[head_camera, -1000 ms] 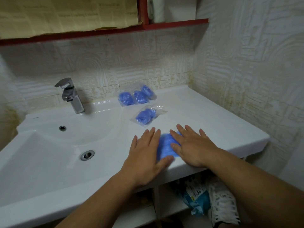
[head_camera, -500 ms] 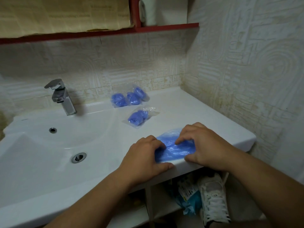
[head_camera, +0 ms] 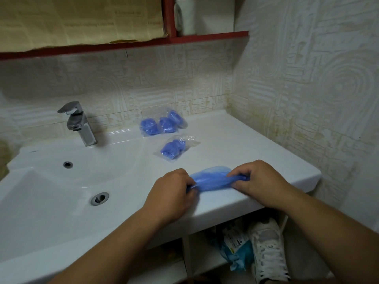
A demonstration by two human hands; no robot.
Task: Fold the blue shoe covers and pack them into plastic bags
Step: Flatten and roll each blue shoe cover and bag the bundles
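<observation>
A blue shoe cover (head_camera: 211, 179) lies stretched out near the front edge of the white counter (head_camera: 235, 144). My left hand (head_camera: 172, 193) pinches its left end with curled fingers. Its right end is pinched by my right hand (head_camera: 258, 181). Further back lies a clear plastic bag with a folded blue cover (head_camera: 174, 148) inside. Behind that, against the wall, sit several more bagged blue covers (head_camera: 162, 125).
The sink basin (head_camera: 61, 181) with its drain (head_camera: 99, 198) takes up the left, with a chrome faucet (head_camera: 79, 124) behind. A tiled wall closes the right side. Under the counter stand a white sneaker (head_camera: 266, 251) and a blue packet (head_camera: 235, 249). A red shelf (head_camera: 184, 39) hangs above.
My hands went from lying flat on the shoe cover to curling and pinching its ends, then moved apart and stretched it sideways. The view has shifted slightly.
</observation>
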